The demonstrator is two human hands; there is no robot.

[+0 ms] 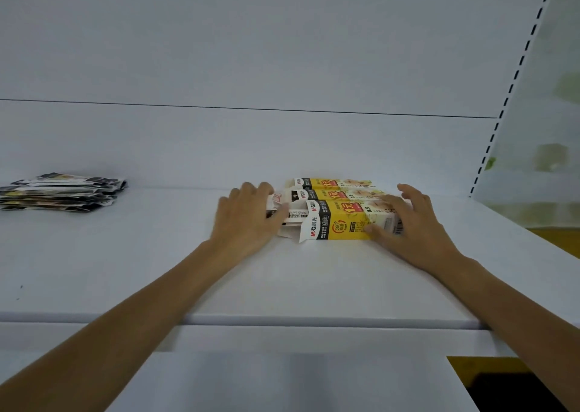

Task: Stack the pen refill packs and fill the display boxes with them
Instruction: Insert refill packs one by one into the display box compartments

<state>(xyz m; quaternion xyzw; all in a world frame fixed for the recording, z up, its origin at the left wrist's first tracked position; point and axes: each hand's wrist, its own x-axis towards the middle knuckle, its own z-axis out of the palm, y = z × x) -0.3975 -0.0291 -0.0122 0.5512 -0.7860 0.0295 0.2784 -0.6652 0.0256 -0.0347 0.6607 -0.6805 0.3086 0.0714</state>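
Observation:
Three yellow, black and white display boxes lie side by side on a white shelf (157, 254): the nearest box (342, 220), a middle box (332, 194) and a far box (329, 182). My left hand (248, 220) rests against their open left ends, where white flaps and refill packs (295, 215) stick out. My right hand (408, 223) lies over the right end of the nearest box, thumb on its front face, fingers spread and nearly straight. A stack of dark pen refill packs (62, 191) lies at the far left of the shelf.
The shelf's back wall (251, 144) rises just behind the boxes. A slotted upright (502, 103) stands at the right. The shelf's front edge (282, 320) runs below my forearms, with a lower white surface (282, 380) beneath.

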